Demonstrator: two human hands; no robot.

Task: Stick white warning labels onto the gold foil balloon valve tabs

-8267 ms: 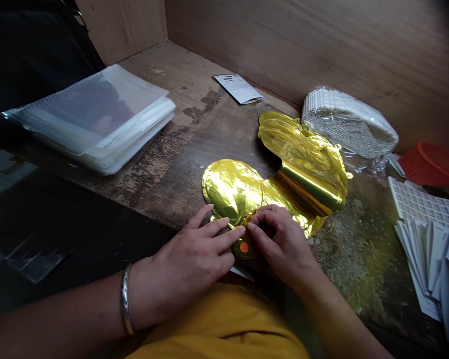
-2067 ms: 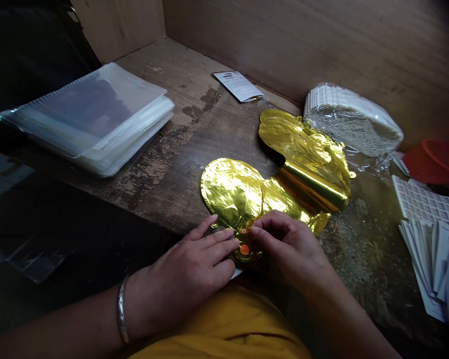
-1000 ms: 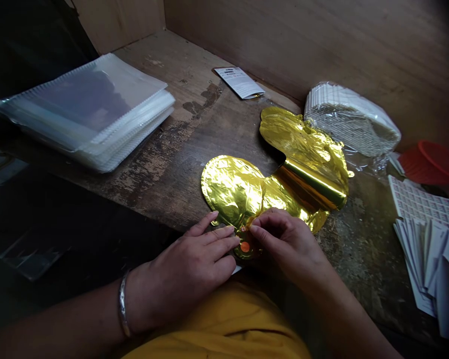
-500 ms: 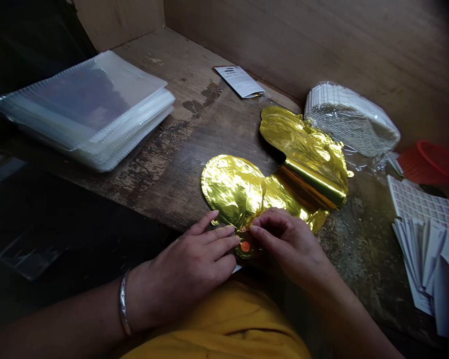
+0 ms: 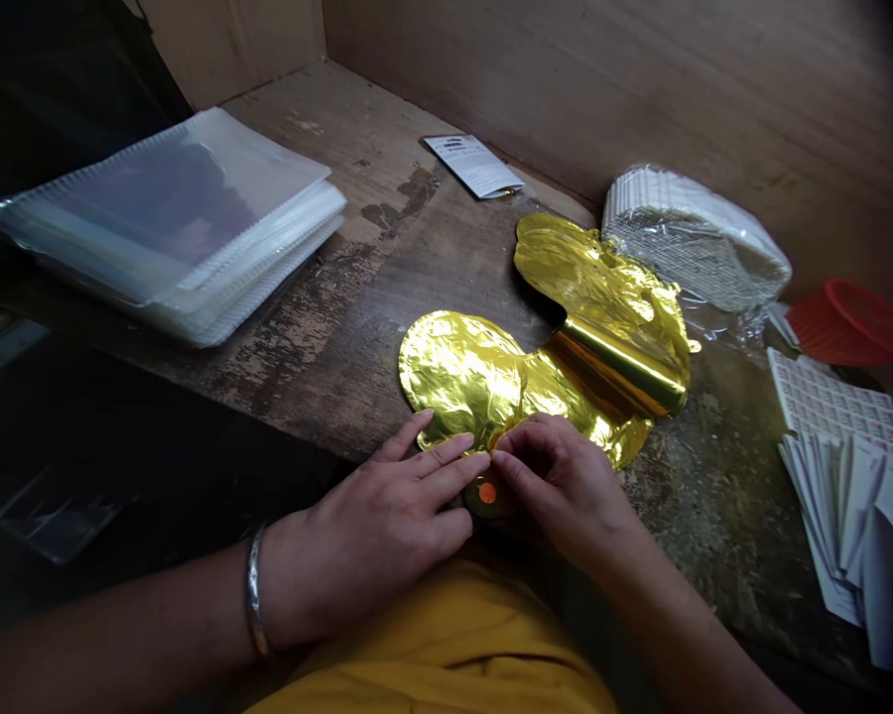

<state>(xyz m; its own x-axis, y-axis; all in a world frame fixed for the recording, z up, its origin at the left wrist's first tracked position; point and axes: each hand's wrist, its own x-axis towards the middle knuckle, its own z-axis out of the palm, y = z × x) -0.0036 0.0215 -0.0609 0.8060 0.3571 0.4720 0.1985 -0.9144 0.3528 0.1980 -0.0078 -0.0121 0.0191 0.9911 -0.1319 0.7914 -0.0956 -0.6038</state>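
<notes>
A shiny gold foil balloon (image 5: 461, 377), flat and folded over at its right part, lies on the worn table by its front edge. My left hand (image 5: 398, 511) rests palm down on the balloon's near end, fingers stretched out and apart. Thumb and forefinger of my right hand (image 5: 566, 476) are pinched together at the balloon's narrow neck, where a bit of amber film shows. The fingers hide the exact piece between them. Just below these fingertips, a round orange spot (image 5: 486, 493) shows on the rounded tab.
Clear plastic sleeves (image 5: 215, 218) are stacked at the left. A folded printed card (image 5: 474, 166) lies at the back. A wrapped white bundle (image 5: 700, 238), a red plastic basket (image 5: 855, 322), a label sheet (image 5: 837, 402) and loose paper cards (image 5: 837, 516) line the right side.
My left fingers have slid slightly right, up to the right fingertips. The small reddish piece between the hands is now covered. The balloon stays in place.
</notes>
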